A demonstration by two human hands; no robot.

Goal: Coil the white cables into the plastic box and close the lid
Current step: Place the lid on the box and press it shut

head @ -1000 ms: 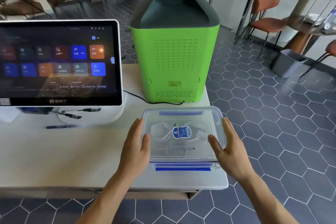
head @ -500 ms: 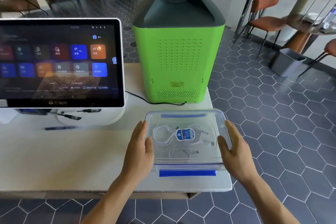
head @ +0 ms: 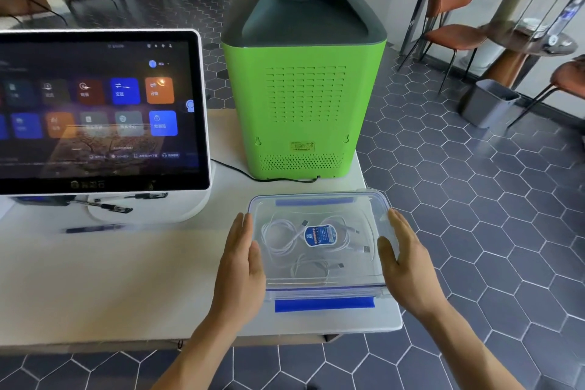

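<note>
Fingers: left hand (head: 242,266) and right hand (head: 408,266) both flat and extended, gripping nothing, palms against the short sides of the plastic box (head: 319,290) at 9 and 3 o'clock. Change in the last second: the box has slid toward the bench's near right corner, hands travelling with it and settling lower along its flanks. Lid (head: 316,206): seated on top; blue clasp strips at 12 and 6 o'clock, whether latched cannot be told. Contents: white cables (head: 285,239) coiled inside, under a blue label. Judgement: coiling done, lid placed; latching likely remains. Surroundings: white bench (head: 126,279); green appliance (head: 304,111) at 12 o'clock; touchscreen terminal (head: 101,111) at 10 o'clock.
</note>
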